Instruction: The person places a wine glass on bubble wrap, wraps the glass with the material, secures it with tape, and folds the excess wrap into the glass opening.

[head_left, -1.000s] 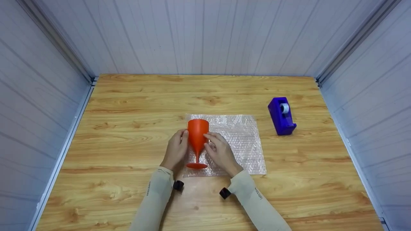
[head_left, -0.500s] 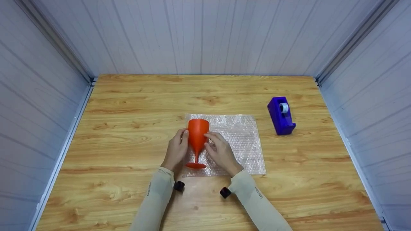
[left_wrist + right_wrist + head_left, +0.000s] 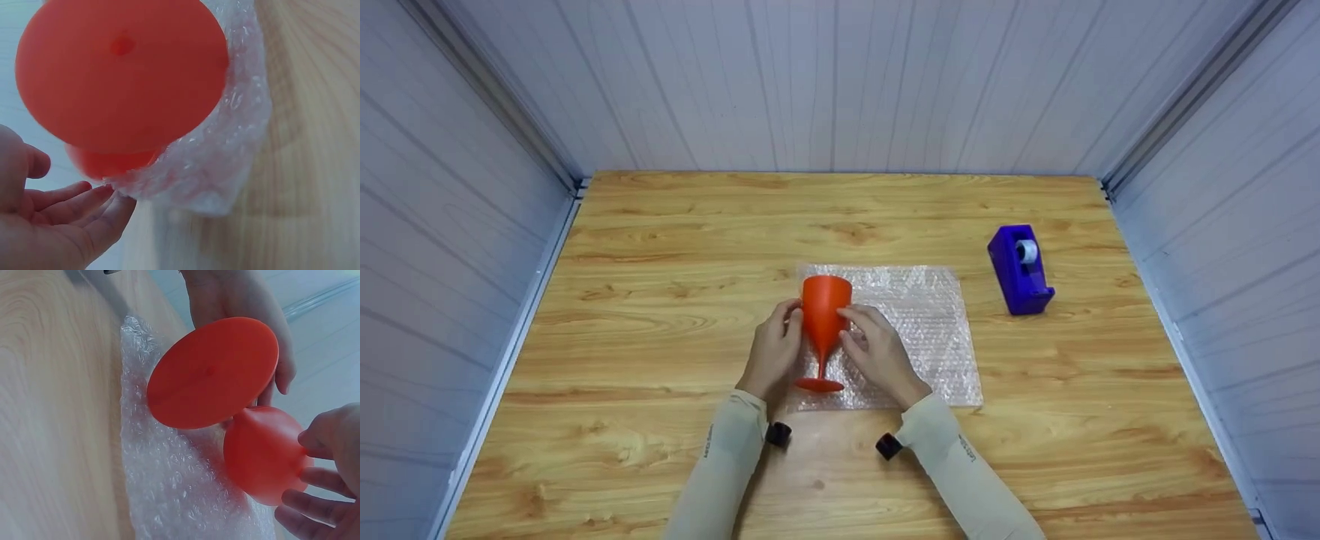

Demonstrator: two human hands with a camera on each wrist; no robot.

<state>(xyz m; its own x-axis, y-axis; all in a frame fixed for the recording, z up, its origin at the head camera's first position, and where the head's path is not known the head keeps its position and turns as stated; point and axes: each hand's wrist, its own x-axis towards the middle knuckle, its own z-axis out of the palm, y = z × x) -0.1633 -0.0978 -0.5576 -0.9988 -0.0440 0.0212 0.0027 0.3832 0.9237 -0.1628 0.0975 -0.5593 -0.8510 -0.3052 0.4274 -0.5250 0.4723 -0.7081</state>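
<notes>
An orange goblet point(image 3: 825, 309) lies on its side on the left part of a clear bubble wrap sheet point(image 3: 934, 337), its foot point(image 3: 121, 79) towards me. My left hand point(image 3: 772, 346) is at the left of the goblet's bowl; in the left wrist view, its extended fingertips point(image 3: 121, 205) meet the edge of the wrap beside the bowl, and the thumb stands apart. From the other side, my right hand point(image 3: 881, 351) touches the bowl point(image 3: 267, 455) with loosely spread fingers point(image 3: 318, 506). Neither hand's fingers curl round the goblet.
A blue tape dispenser point(image 3: 1020, 274) with a white roll stands to the right beyond the wrap. The wooden table point(image 3: 660, 450) is bounded by pale panel walls point(image 3: 840, 90) at the back and both sides.
Hardly anything differs. Both hands stay at the goblet's sides, and the goblet and wrap keep their place apart from a slight shift of the whole view.
</notes>
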